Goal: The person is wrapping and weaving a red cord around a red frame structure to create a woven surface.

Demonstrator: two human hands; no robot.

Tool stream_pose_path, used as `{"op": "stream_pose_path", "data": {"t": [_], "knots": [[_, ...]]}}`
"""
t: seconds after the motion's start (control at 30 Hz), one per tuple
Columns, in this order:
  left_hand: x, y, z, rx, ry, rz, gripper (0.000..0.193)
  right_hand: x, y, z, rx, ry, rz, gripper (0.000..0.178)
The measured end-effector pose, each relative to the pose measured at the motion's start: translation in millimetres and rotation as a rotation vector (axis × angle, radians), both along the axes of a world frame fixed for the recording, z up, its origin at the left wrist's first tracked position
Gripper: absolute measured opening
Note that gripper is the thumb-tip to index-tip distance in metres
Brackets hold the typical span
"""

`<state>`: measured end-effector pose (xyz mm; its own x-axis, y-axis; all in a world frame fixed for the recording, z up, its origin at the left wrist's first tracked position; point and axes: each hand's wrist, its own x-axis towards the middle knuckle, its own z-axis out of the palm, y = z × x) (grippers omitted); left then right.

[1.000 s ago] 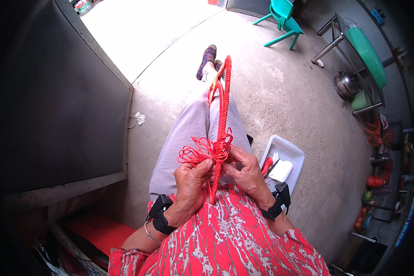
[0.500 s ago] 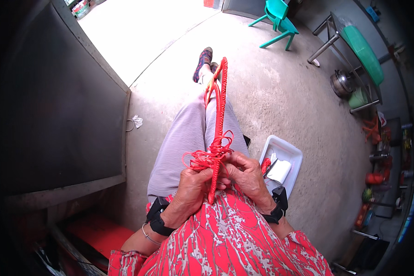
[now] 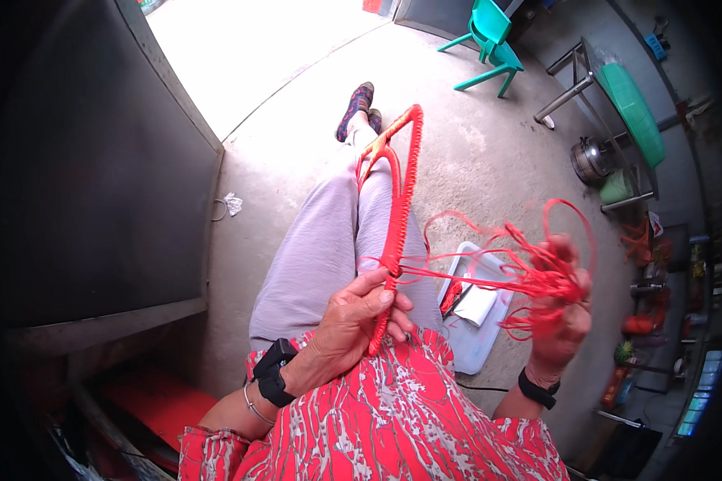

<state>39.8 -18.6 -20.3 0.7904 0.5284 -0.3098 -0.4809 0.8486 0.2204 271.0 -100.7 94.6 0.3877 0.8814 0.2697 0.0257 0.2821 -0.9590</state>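
My left hand (image 3: 369, 309) is closed around the lower end of a long, narrow frame (image 3: 401, 216) wrapped in red cord, with ridged winding along its side. The frame slants up over my lap, and its far end branches into a curved part near my shins. Out to the right, my right hand (image 3: 560, 341) is raised and closed on a loose, looped bundle of red cord (image 3: 545, 282). Taut strands run from that bundle to the frame just above my left fingers. Some loops blur and hide part of my right fingers.
A white plastic tray (image 3: 477, 357) on the floor holds red cord, a dark tool and a white item. A dark panel (image 3: 96, 184) stands left. Ahead are a green chair (image 3: 489, 28) and a metal pot (image 3: 590, 160); shelves with goods line the right.
My right hand has moved from beside my left hand out to the right, drawing the cord bundle with it. The frame has tilted slightly rightward; my left hand still grips it.
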Motion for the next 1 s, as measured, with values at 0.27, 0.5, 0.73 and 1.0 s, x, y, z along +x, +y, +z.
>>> {"op": "stream_pose_path", "data": {"t": [0.27,0.5,0.73,1.0], "knots": [[24,0,-5,-0.041,0.050,-0.089,0.033,12,-32,42,-0.159,-0.456,-0.317,0.027],[33,1,2,-0.054,0.150,-0.124,0.033,32,-77,54,0.110,0.569,0.365,0.018],[33,-1,-2,-0.041,0.146,-0.121,0.040,183,-222,66,-0.046,0.230,-0.439,0.019],[29,-2,5,-0.009,0.188,-0.112,0.042,128,-170,-71,-0.657,-0.173,-0.892,0.021]]}}
